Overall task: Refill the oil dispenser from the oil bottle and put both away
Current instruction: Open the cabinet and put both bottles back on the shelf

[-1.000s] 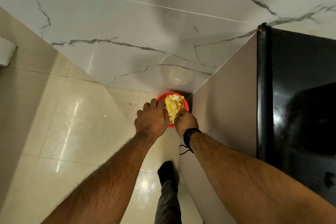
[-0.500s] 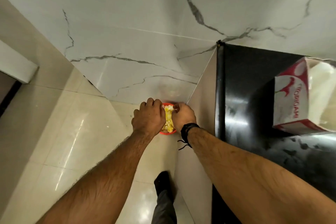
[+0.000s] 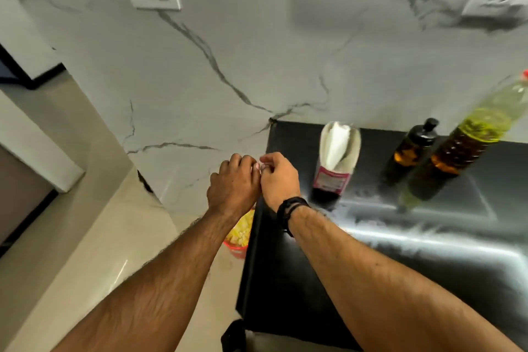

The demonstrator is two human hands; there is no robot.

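Head view shows us both hands raised together in front of the marble wall (image 3: 257, 51), just past the left edge of the black counter (image 3: 357, 266). Our left hand (image 3: 233, 187) has its fingers curled, its knuckles touching the right hand (image 3: 278, 177), whose fingers are curled too; whether either grips anything we cannot tell, since motion blur hides the fingertips. A dark band (image 3: 290, 210) circles the right wrist. At three o'clock from the hands stands a tissue pack (image 3: 335, 157), upright on the counter. Farther toward three o'clock sits the oil dispenser (image 3: 414, 147), a dark bottle with a black cap, and just beside it at its right the tall oil bottle (image 3: 468, 137) with a red cap. At six o'clock, below the left wrist, a red bin (image 3: 238, 237) with yellow scraps rests on the floor.
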